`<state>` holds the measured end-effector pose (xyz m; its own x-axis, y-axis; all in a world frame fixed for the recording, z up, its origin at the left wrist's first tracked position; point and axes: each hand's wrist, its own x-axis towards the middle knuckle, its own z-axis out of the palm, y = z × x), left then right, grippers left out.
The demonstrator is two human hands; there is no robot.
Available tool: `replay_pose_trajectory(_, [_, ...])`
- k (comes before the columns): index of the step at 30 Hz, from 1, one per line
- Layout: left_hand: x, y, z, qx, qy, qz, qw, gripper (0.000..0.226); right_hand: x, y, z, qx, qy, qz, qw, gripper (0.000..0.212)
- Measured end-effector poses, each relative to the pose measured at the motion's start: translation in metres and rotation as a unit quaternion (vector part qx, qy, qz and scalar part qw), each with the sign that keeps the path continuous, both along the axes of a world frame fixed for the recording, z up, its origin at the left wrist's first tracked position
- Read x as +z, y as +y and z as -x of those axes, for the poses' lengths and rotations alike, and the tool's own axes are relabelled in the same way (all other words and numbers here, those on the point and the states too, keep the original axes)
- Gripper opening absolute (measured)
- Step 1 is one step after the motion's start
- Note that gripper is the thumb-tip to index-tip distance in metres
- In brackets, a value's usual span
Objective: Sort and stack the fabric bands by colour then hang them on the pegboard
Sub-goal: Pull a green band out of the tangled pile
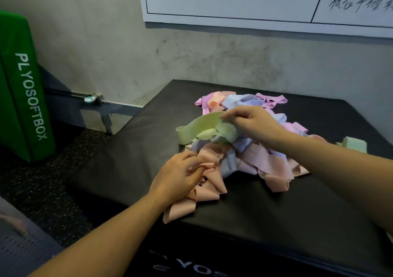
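Observation:
A loose heap of fabric bands (251, 149) in peach, blue, pink and green lies on top of a black soft box (244, 213). My right hand (255, 123) pinches a light green band (202, 125) and holds it lifted over the heap's left side. My left hand (180, 176) grips a bunch of peach bands (204, 193) at the heap's near left edge. A folded green band (355, 144) lies apart at the right. No pegboard is in view.
A green soft box (21, 89) stands against the wall at the left. A white board with writing (255, 0) hangs on the grey wall behind. Speckled dark floor (53, 187) lies to the left of the black box.

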<state>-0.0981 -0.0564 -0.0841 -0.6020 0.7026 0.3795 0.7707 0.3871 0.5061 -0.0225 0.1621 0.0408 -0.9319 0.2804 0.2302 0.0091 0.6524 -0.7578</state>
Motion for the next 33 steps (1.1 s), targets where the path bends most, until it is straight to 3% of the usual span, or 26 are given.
replay_pose_trajectory(4, [0.0,0.0,-0.001,0.003,-0.007,-0.003,1.0,0.026,0.014,0.008,-0.035,-0.061,-0.036,-0.117,0.991,0.045])
replay_pose_trajectory(9, [0.002,0.002,-0.002,-0.002,-0.029,-0.015,0.999,0.02,0.02,0.012,-0.068,-0.086,-0.062,-0.052,0.993,0.043])
replay_pose_trajectory(11, [0.008,0.006,-0.003,-0.001,-0.043,-0.006,0.999,0.018,0.023,0.011,-0.076,-0.106,-0.101,-0.076,0.986,0.039])
replay_pose_trajectory(14, [0.018,0.015,-0.004,0.027,-0.055,0.014,0.998,0.015,0.03,0.011,-0.087,-0.12,-0.186,-0.138,0.965,0.051])
replay_pose_trajectory(19, [0.04,0.023,-0.011,0.09,-0.104,0.061,0.989,0.009,0.034,0.023,-0.098,-0.143,-0.215,-0.207,0.944,0.012])
replay_pose_trajectory(23, [0.058,0.024,-0.021,0.091,-0.116,0.057,0.987,0.017,0.045,0.02,-0.11,-0.157,-0.094,-0.078,0.98,0.014])
replay_pose_trajectory(27, [0.072,0.023,-0.034,0.087,-0.12,0.056,0.987,0.025,0.054,0.013,-0.124,-0.163,-0.029,0.06,0.984,0.009])
replay_pose_trajectory(31, [0.084,0.024,-0.049,0.079,-0.135,0.022,0.987,0.037,0.068,0.0,-0.137,-0.15,0.051,0.266,0.951,0.009])
replay_pose_trajectory(33, [0.088,0.024,-0.059,0.079,-0.148,-0.005,0.986,0.042,0.075,-0.006,-0.145,-0.146,0.085,0.325,0.931,0.016])
